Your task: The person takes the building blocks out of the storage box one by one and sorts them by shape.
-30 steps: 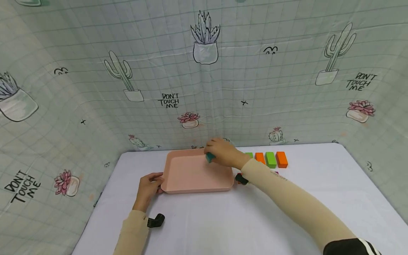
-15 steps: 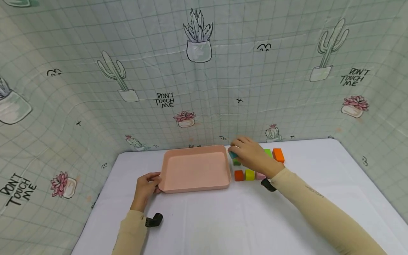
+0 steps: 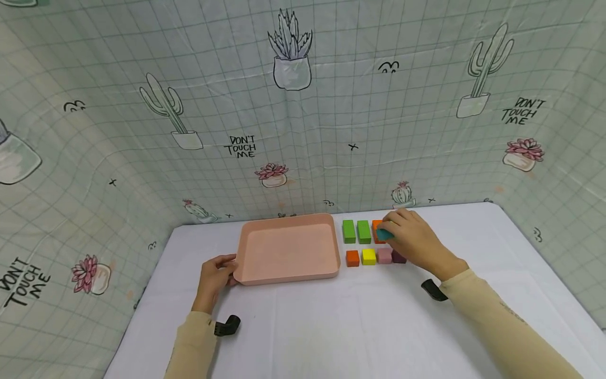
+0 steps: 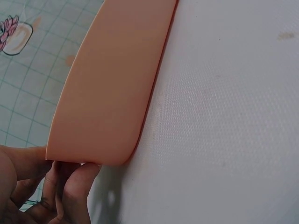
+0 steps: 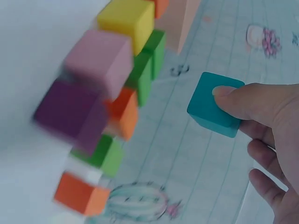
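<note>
My right hand (image 3: 416,245) pinches a teal block (image 5: 205,105) between thumb and fingers, held above the right part of the block rows. Beneath it in the head view an orange block (image 3: 377,228) is partly covered. The left hand (image 3: 215,279) grips the left side of a shallow pink tray (image 3: 289,279); in the left wrist view its fingers meet the end of the tray wall (image 4: 107,84). Nothing lies inside the tray. Two green blocks (image 3: 349,232) stand right of it in the back row.
The front row has a red-orange block (image 3: 352,258), a yellow block (image 3: 369,257), a pink block (image 3: 384,256) and a purple block (image 3: 399,257). Another green block (image 5: 107,156) and an orange block (image 5: 77,193) show in the right wrist view. A patterned cloth (image 3: 331,105) hangs behind the white table (image 3: 307,331).
My right hand has carried the teal block rightward, from over the tray to over the back row of blocks. The left hand stays at the tray's left side.
</note>
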A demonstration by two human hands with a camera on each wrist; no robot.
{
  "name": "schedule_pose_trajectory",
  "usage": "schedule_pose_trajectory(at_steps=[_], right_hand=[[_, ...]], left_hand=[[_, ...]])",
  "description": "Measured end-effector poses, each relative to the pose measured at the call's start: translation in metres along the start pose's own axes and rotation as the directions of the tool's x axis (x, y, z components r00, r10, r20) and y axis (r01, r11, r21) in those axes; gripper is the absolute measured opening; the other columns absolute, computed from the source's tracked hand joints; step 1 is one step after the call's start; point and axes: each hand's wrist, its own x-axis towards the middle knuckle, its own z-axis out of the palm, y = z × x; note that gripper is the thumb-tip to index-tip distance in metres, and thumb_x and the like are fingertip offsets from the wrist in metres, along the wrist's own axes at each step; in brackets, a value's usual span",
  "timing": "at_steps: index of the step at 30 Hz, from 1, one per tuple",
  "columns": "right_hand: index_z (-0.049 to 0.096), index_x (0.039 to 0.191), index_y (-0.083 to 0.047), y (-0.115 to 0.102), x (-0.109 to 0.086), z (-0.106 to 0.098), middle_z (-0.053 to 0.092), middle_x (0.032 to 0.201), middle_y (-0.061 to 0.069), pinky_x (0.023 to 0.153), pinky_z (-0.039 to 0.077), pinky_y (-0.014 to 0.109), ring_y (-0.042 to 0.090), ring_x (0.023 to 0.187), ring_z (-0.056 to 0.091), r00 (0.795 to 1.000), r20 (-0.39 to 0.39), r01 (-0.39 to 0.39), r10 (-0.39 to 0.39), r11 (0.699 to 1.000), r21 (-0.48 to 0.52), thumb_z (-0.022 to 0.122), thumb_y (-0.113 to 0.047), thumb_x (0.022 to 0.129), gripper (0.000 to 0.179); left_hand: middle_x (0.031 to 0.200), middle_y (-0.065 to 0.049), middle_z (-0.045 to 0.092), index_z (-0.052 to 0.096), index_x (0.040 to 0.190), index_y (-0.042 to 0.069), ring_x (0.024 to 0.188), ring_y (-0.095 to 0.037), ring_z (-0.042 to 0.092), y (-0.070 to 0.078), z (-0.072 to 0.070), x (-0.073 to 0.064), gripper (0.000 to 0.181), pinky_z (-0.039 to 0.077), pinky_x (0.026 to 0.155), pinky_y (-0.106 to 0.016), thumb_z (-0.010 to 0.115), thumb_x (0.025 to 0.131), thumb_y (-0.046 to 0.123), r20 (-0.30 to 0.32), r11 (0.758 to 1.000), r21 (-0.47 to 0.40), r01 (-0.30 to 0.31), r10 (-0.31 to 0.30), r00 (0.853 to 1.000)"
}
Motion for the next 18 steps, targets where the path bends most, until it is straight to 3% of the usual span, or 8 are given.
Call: schedule_pose_trajectory(at_steps=[7, 12, 18], right_hand=[[0.076, 0.109, -0.003, 0.015, -0.033, -0.012, 0.070, 0.108, 0.012, 0.094, 0.053, 0.056, 0.037, 0.107, 0.060, 0.989, 0.059, -0.133, 0.133, 0.991, -0.002, 0.095, 0.005, 0.071, 0.043], [0.077, 0.105, -0.003, 0.024, -0.050, -0.015, 0.069, 0.104, 0.011, 0.086, 0.052, 0.053, 0.036, 0.101, 0.059, 0.989, 0.030, -0.144, 0.144, 0.990, 0.000, 0.096, 0.005, 0.067, 0.043], [0.077, 0.106, -0.003, 0.029, -0.065, -0.015, 0.070, 0.106, 0.013, 0.085, 0.054, 0.056, 0.038, 0.101, 0.061, 0.979, 0.095, -0.179, 0.179, 0.984, -0.014, 0.095, 0.004, 0.070, 0.041]], left_hand=[[0.100, -0.013, 0.065, 0.065, 0.133, -0.012, 0.068, -0.010, 0.062, 0.000, 0.001, 0.001, 0.033, 0.056, 0.056, -0.021, 0.065, 0.102, -0.002, -0.002, 1.000, 0.010, -0.001, 0.001, 1.000], [0.100, -0.013, 0.064, 0.064, 0.133, -0.013, 0.068, -0.010, 0.062, -0.001, 0.001, 0.001, 0.033, 0.056, 0.056, -0.021, 0.064, 0.102, -0.002, 0.006, 1.000, 0.002, -0.006, 0.006, 1.000], [0.100, -0.013, 0.064, 0.064, 0.133, -0.013, 0.068, -0.010, 0.063, 0.000, 0.001, 0.001, 0.033, 0.057, 0.056, -0.020, 0.064, 0.102, -0.002, 0.010, 1.000, -0.005, -0.008, 0.008, 1.000]])
